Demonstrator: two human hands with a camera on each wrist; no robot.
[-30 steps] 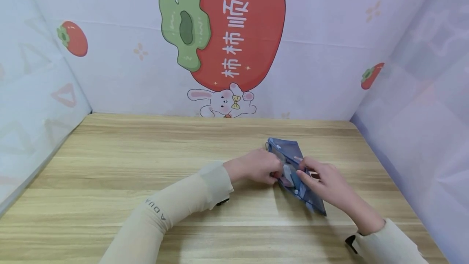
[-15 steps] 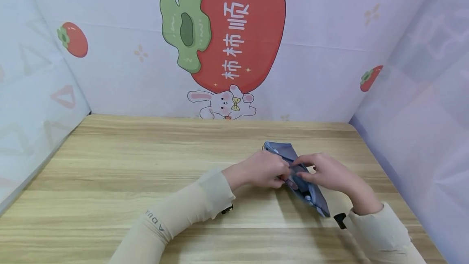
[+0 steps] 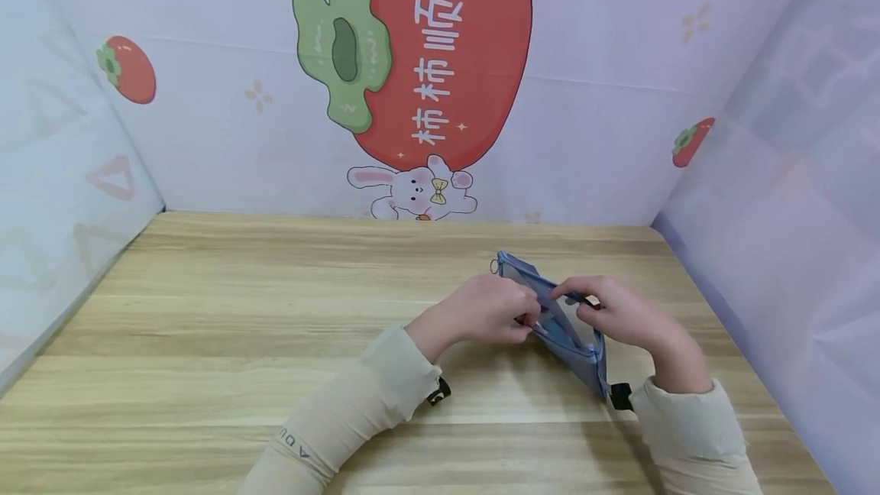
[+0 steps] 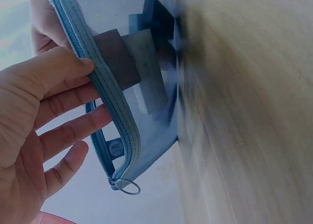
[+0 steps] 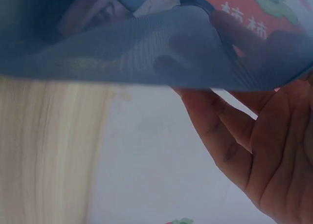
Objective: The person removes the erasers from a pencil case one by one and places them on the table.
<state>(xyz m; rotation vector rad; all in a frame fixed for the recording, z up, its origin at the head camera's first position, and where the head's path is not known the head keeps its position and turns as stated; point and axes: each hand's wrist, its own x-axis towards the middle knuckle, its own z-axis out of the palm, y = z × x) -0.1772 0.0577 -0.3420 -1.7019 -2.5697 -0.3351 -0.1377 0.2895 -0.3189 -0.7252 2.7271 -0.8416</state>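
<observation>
A blue mesh zip pouch (image 3: 580,365) stands on the table right of centre, its mouth spread apart at the top. My left hand (image 3: 491,308) pinches the near zipper edge, thumb outside and fingers inside, as the left wrist view shows. At the far edge, my right hand (image 3: 629,319) holds the rim between thumb and fingers; some of its fingers show dimly through the mesh in the right wrist view. Through the pouch wall I see a purplish block (image 4: 117,60), a grey-green block (image 4: 144,70) and a dark blue piece (image 4: 159,18).
The wood-grain table (image 3: 241,312) reaches back to a printed wall sheet (image 3: 584,98) with persimmons and a rabbit. A side panel (image 3: 791,212) rises to the right of the pouch. A metal ring (image 4: 129,187) hangs at the zipper end.
The pouch's mouth has spread wider and its walls stand more upright. My right hand has shifted from over the opening to the far rim; my left hand has kept its grip.
</observation>
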